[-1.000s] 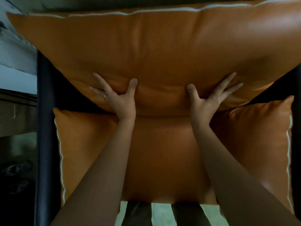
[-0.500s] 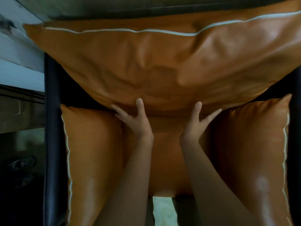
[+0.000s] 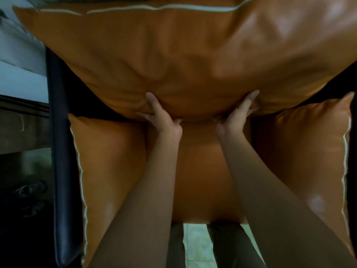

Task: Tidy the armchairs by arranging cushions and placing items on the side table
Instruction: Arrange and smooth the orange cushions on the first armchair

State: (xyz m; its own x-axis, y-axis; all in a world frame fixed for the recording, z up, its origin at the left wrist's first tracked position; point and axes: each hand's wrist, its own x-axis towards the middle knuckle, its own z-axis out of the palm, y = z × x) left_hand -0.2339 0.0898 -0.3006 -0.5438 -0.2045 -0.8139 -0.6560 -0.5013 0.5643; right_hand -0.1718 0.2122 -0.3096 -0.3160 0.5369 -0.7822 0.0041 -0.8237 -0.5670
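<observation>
- Gripping the lower edge of the back cushion (image 3: 183,55) with both hands, near the middle of that edge. The hands are close together but apart.
- Left hand (image 3: 164,120): thumb is pressed up flat on the cushion front and one finger pokes out leftward along the edge. The other fingers curl under the edge, mostly hidden — a pinch grip on the cushion.
- Right hand (image 3: 236,117): same grip mirrored, thumb up on the front face, fingers tucked beneath the edge and out of sight.
- Back cushion: orange, shiny, white piping along its top. It fills the upper half of the view, and its lower edge bulges down over the seat cushion (image 3: 116,171). The front face is creased and dented above the hands.
- Seat cushion: also orange, white piping down its left and right sides. It lies flat on the armchair, and both forearms cross over it.
- Whether the back cushion's lower edge touches the seat cushion — cannot tell, since hands and shadow cover the join.
- Armchair frame (image 3: 58,151): a black padded bar runs down the left side, just beside the seat cushion. A dark strip also shows at the far right edge.
- Pale tiled floor (image 3: 195,246) shows at the bottom between the person's legs (image 3: 231,250), in front of the seat cushion.
- Left of the frame is a dim area, too dark to name anything in it.
</observation>
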